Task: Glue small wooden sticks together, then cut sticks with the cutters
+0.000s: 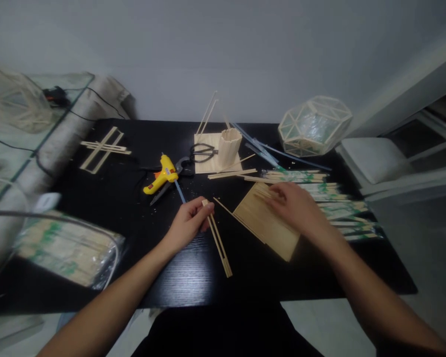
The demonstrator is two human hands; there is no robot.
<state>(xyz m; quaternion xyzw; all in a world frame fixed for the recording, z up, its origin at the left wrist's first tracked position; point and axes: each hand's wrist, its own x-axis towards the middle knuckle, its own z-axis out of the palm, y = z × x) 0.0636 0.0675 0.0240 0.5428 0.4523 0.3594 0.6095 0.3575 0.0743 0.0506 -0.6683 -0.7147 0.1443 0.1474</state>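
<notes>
Several pale sticks form a narrow frame (221,244), its upper end pinched between the thumb and fingers of the left hand (191,220), its lower end slanting toward the near side of the bench (188,285). Just right of it lies a flat wooden panel (258,216); the right hand (292,206) is over its far part, fingers half curled, and whether they grip anything cannot be told. Beyond, a wooden cup (229,148) stands upright on a square base (205,167), its inside too dim to read, with black looped handles (212,148) beside it. Green-printed clear wrappers (325,188) at the right hold sticks; a larger clear bag (65,250) at the left holds more. A yellow glue gun (167,168) rests near crossed sticks (106,147). The bench is black and glossy, pale crumbs scattered near the glue gun. A many-sided stick lattice (314,126) sits at the far right, before a grey wall (193,44); a white seat (373,156) stands past the bench's right end.
</notes>
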